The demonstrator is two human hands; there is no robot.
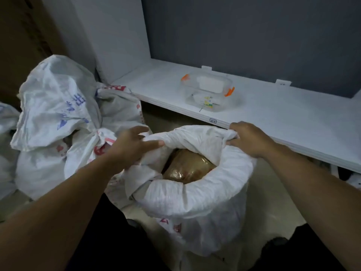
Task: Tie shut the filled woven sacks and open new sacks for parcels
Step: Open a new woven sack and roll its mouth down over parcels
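The open sack [195, 196] stands on the floor, its rim rolled down around a brown parcel [187, 167] inside. The right hand [248, 139] grips the sack's far-right rim, fingers curled into the fabric. The left hand [132, 145] lies on its left rim, fingers nearly straight (thumb along the fold). Left of the sack slumps a knotted sack [58, 106], and behind it a white shelf [283, 118] carries a clear box [209, 90].
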